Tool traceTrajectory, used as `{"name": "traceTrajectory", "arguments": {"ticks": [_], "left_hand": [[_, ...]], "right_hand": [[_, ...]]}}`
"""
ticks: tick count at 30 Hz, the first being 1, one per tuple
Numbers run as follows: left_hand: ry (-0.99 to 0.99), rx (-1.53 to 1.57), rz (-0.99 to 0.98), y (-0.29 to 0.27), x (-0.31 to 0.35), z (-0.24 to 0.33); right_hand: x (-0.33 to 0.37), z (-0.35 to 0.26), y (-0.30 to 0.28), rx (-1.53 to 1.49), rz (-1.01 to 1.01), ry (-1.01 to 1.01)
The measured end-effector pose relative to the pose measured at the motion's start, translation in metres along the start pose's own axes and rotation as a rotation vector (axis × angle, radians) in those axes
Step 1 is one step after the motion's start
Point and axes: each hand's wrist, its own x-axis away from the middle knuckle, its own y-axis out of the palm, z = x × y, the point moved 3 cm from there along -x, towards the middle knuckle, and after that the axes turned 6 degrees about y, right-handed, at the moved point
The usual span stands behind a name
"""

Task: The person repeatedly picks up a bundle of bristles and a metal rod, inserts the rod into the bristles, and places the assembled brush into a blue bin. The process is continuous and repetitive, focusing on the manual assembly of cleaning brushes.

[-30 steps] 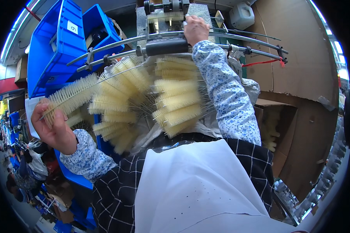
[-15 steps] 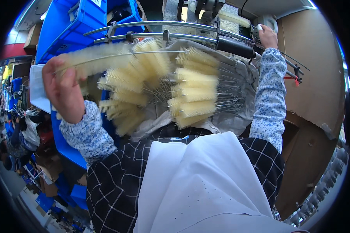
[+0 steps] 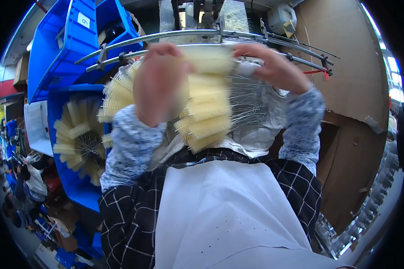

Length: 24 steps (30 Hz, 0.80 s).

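Both hands [image 3: 215, 74] grip, seemingly, one cream brush [image 3: 208, 60] (blurred) above others [image 3: 206, 121].

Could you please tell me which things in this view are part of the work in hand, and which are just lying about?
In hand:
- left hand and right hand, together holding one pale yellow bristle brush on a wire stem
- fanned bundle of similar yellow wire brushes below the hands

Lying about:
- blue plastic bin holding more yellow brushes
- curved metal rails
- brown cardboard sheet

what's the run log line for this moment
left hand: holds pale bottle brush | right hand: grips its other end | brush pile: underneath | blue bin: more brushes
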Motion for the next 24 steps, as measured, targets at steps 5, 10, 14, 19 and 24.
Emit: {"name": "traceTrajectory", "arguments": {"ticks": [5, 10, 14, 19, 24], "left_hand": [[-0.033, -0.147, -0.090, -0.008, 0.013, -0.004], [-0.237, -1.020, -0.119, -0.107, 0.045, 0.004], [-0.235, -1.236, -0.255, -0.129, 0.073, -0.004], [-0.425, -1.111, -0.088, -0.140, 0.084, 0.001], [-0.607, -0.702, -0.075, -0.139, 0.091, -0.007]], "right_hand": [[-0.020, -0.006, 0.062, -0.361, 0.116, -0.137], [-0.057, 0.090, -0.010, 0.792, 0.892, 0.149], [-0.075, 0.120, -0.023, 0.897, 0.829, 0.345], [-0.085, 0.126, -0.025, 0.858, 0.713, 0.436], [-0.088, 0.131, -0.025, 0.824, 0.679, 0.389]]}}
